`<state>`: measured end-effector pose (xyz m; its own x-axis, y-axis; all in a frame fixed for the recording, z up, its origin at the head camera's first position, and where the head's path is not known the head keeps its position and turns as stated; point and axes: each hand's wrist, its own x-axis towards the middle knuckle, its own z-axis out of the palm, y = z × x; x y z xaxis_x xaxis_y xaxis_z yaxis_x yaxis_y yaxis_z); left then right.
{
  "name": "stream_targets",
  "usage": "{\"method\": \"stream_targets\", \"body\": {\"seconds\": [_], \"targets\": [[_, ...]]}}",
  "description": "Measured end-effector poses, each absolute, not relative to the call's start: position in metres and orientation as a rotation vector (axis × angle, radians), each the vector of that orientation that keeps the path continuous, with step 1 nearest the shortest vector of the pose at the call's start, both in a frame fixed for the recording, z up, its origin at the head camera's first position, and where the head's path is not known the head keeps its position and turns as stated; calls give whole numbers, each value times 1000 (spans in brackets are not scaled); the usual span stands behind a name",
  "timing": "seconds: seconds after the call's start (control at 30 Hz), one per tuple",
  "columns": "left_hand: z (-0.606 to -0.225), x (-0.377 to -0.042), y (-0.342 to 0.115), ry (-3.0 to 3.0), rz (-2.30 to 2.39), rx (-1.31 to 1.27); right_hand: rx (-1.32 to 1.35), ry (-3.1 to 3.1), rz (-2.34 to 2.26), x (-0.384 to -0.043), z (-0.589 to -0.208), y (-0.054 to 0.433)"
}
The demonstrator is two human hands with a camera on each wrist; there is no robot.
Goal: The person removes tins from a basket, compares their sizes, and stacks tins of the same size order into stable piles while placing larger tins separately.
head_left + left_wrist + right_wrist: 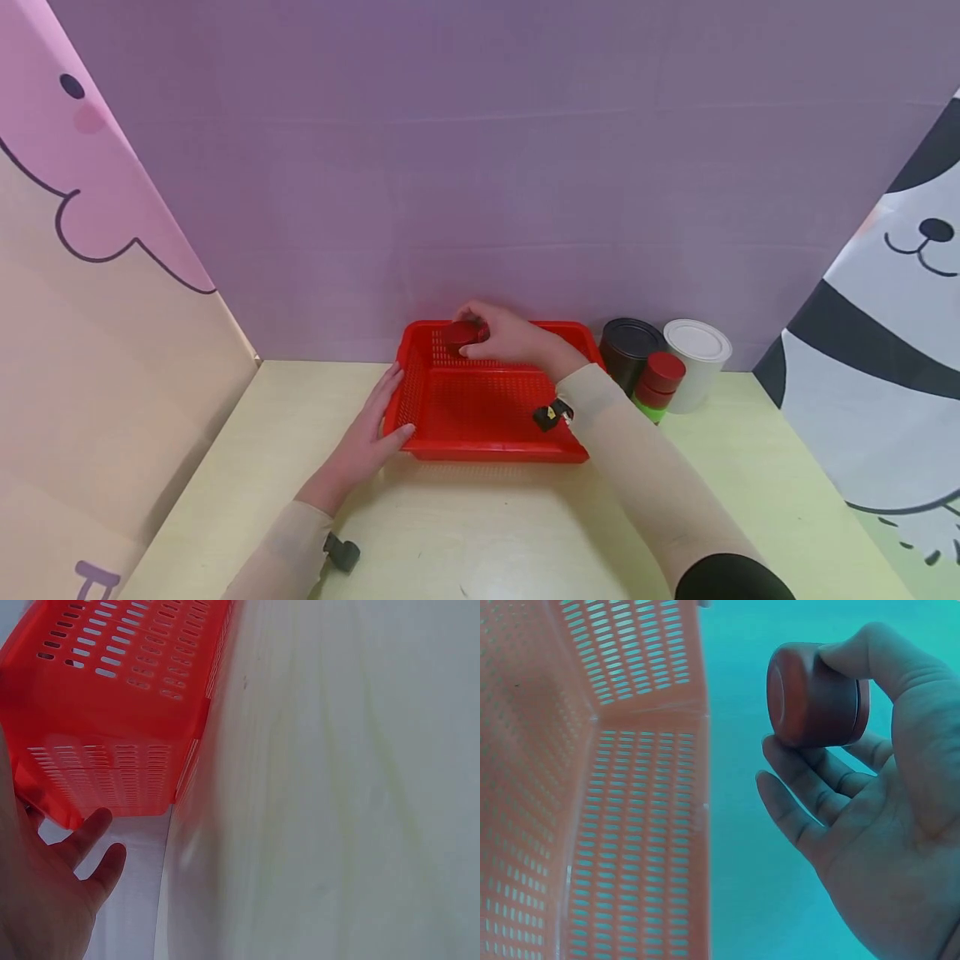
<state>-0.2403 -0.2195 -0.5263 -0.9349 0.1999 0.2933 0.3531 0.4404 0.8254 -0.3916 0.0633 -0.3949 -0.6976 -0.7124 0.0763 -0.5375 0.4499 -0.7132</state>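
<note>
My right hand (504, 335) is over the far left part of a red plastic basket (495, 457). It pinches a small, dark red round jar (814, 694) between the thumb and fingertips, with the jar tipped on its side in the right wrist view. There, the basket's slotted wall (641, 847) stands left of the jar. At the basket's left side, my left hand (369, 433) rests with its fingers stretched along the outside and the thumb at the near left corner. In the left wrist view, two spread fingers (94, 840) show beside the slotted wall.
Right of the basket stand a black-lidded canister (632, 343), a white canister (699, 354) and red round containers (662, 372) stacked over a green one (649, 407). A purple backdrop (480, 167) rises behind the pale table (450, 533). Printed panels flank both sides.
</note>
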Motion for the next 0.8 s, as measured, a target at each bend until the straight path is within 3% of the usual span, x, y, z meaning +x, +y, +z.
{"method": "stream_targets", "body": {"seconds": [0.47,0.8], "targets": [[-531,-243,-221,-2518,-1530,-499,-1231,2512,-1204,-372,-389,101],[-517,-237,-217,-2537,-1541,-477,-1058,2708,-1344,-344,-398,127]]}}
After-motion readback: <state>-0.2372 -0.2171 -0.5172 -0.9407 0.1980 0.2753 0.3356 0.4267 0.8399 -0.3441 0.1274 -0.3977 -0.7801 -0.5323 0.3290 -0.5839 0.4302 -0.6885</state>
